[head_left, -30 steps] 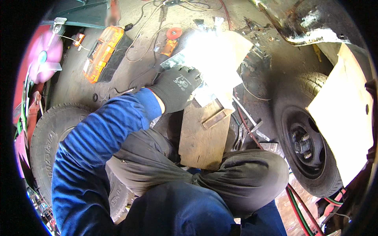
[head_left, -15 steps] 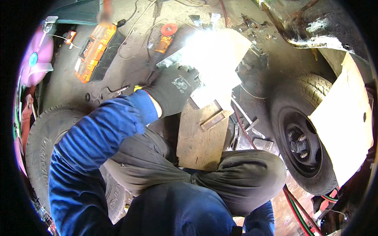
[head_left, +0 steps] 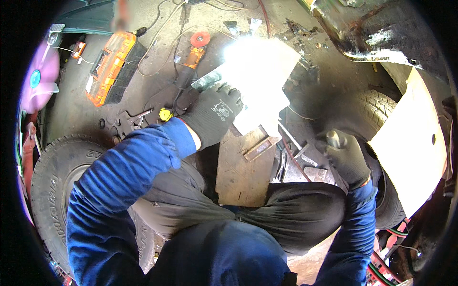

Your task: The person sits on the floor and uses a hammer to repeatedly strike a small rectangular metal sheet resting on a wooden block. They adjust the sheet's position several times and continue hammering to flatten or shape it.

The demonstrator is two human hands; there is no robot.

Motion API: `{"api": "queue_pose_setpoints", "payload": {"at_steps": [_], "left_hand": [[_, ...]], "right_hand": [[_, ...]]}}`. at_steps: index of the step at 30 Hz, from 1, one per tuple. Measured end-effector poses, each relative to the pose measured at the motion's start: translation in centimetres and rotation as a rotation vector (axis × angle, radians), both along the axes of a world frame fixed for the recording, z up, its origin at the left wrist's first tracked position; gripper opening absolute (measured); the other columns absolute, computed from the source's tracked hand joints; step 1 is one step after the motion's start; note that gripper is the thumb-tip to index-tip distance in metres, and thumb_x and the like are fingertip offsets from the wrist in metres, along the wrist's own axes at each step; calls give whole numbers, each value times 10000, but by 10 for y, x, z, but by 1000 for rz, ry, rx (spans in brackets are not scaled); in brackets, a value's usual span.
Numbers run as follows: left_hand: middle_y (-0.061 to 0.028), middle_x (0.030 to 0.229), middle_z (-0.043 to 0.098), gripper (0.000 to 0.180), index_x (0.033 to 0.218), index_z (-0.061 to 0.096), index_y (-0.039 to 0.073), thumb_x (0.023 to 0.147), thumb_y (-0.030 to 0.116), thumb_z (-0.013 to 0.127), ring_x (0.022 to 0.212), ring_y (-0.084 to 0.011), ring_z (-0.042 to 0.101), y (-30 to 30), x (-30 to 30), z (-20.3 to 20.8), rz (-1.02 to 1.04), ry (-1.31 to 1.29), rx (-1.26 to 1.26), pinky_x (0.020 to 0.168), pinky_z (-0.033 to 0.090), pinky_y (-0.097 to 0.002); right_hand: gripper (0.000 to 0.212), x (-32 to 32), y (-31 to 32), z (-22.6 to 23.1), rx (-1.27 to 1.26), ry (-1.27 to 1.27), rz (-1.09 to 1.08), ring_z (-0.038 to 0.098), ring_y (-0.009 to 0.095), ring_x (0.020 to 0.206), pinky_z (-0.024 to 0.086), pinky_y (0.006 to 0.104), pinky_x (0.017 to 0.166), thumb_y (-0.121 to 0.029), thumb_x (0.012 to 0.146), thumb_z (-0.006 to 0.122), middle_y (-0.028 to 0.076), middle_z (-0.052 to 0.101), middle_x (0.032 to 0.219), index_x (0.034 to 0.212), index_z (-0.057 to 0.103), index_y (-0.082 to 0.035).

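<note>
My gloved left hand (head_left: 215, 108) grips the edge of a pale sheet (head_left: 261, 78), which a strong glare almost washes out. A grey metal strip (head_left: 206, 82) sticks out beside its fingers. Under the sheet's near edge a wooden board (head_left: 244, 174) stretches toward my lap, with a short rectangular bar (head_left: 259, 148) on it. To the right, my gloved right hand (head_left: 344, 156) is raised in front of a wheel, closed around a rounded, shiny cylindrical end; the rest of that piece is hidden in the glove.
An angle grinder (head_left: 193, 58) with a red disc lies on the floor beyond my left hand, near an orange and black toolbox (head_left: 113, 66). Tyres stand at both sides, the left tyre (head_left: 51, 190) close to my arm. A large pale panel (head_left: 410, 148) leans against the right wheel.
My right hand has come up from the lower edge into view at the right, holding the cylindrical piece. The left hand stays on the sheet; the whole view has shifted slightly.
</note>
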State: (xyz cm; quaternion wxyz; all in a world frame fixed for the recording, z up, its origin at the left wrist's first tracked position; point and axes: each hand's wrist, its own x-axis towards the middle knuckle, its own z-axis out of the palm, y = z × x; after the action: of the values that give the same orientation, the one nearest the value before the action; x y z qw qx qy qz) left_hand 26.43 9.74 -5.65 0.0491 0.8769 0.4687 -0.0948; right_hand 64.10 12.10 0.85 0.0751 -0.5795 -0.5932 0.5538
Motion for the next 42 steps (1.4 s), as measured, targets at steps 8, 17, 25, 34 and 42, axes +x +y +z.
{"api": "queue_pose_setpoints", "payload": {"at_steps": [8, 17, 25, 34, 42], "left_hand": [[-152, 1252, 663, 385, 1252, 727, 60, 901, 216, 701, 1249, -320, 625, 3, 1, 6, -21, 50, -19, 1077, 482, -468], [-167, 1305, 628, 407, 1303, 691, 36, 927, 190, 671, 1297, -342, 596, 1, -5, -2, -11, -8, -13, 1130, 458, -494], [-207, 1502, 562, 574, 1476, 584, -16, 927, 129, 663, 1362, -386, 575, -1, -5, -3, 62, -8, -145, 1151, 472, -481], [-161, 1339, 610, 397, 1356, 649, 45, 981, 177, 649, 1210, -319, 647, -1, -7, 0, -4, -22, 41, 1047, 523, -474], [-179, 1375, 572, 489, 1394, 616, 22, 929, 158, 678, 1213, -349, 622, 3, -7, 3, 29, -89, -77, 1058, 499, -472]], "right_hand": [[274, -99, 1, -33, 439, -105, 258, 735, 381, 871, 578, 472, 790, -327, 999, 797, 193, 748, 932, 1087, 780, -68], [255, -109, -5, -55, 249, -118, 130, 799, 267, 854, 597, 373, 779, -200, 1025, 767, 163, 826, 991, 1195, 796, -12], [283, -104, 8, -66, 135, -18, 40, 798, 202, 905, 604, 368, 852, -262, 973, 804, 148, 834, 1008, 1181, 834, -74], [301, -107, 13, -57, 48, -103, 63, 791, 194, 914, 604, 362, 868, -278, 986, 798, 133, 836, 1022, 1197, 827, -66], [309, -103, 14, -60, -3, -37, 42, 759, 142, 928, 598, 344, 876, -229, 993, 797, 109, 838, 1031, 1212, 815, -12]]}}
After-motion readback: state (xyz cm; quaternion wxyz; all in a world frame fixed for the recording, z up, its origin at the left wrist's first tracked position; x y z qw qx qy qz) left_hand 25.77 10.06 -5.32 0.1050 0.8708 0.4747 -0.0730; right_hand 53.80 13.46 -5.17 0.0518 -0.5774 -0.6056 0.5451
